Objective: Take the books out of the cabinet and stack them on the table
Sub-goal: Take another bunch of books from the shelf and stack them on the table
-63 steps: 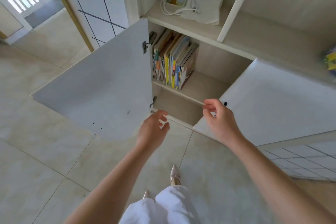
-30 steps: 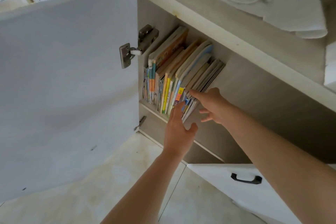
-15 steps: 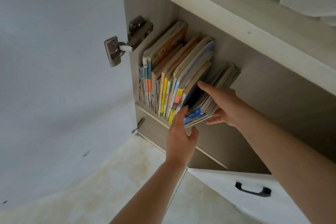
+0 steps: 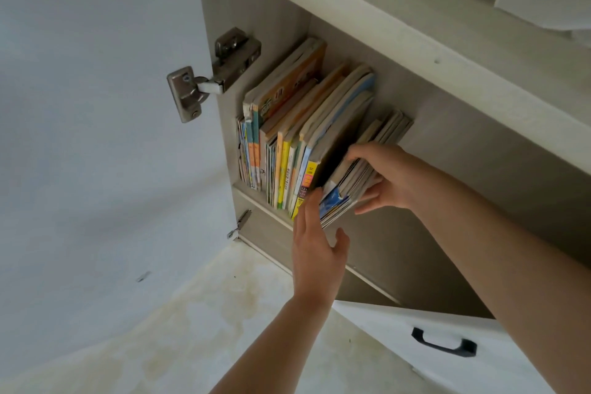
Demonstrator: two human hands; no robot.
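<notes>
Tilted further out, the rightmost books [image 4: 351, 179] sit pinched in the right hand [image 4: 388, 179], left hand [image 4: 315, 240] flat, seemingly touching them.

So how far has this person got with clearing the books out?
Barely started. Done: the cabinet door stands open. In hand: the right hand grips a small bundle of books tilted away from the row, the left hand flat against its spines. Left: the upright books still shelved; no table visible.
</notes>
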